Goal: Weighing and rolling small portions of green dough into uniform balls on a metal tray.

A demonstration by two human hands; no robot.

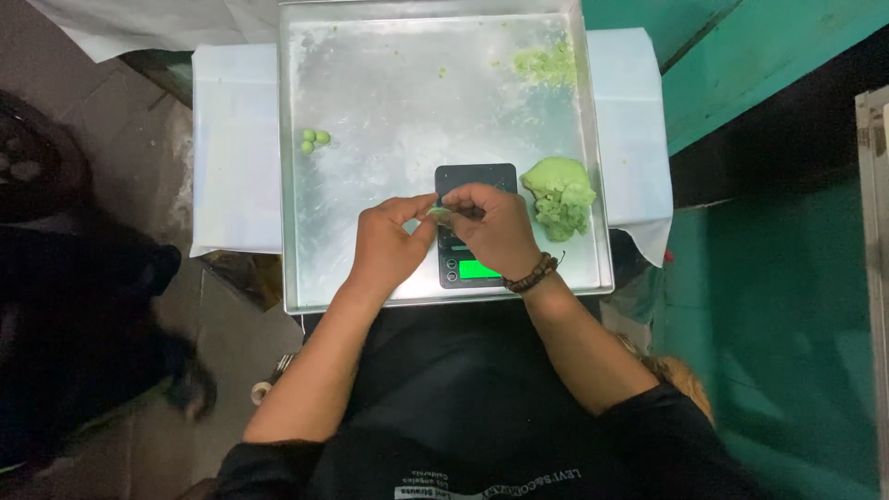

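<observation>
A wide metal tray (370, 65) rests on a white-covered stand. Over its near edge, the left hand (389, 248) and right hand (495, 227) meet, both pinching one small piece of green dough (438, 214) between their fingertips, just above a small black scale (474, 176) whose green screen (479, 269) glows at the near end. A larger lump of green dough (559, 196) sits by the tray's right edge, just beside the scale. Three little green balls (314, 140) lie near the left edge, and green crumbs (546, 63) are scattered in the far right corner.
</observation>
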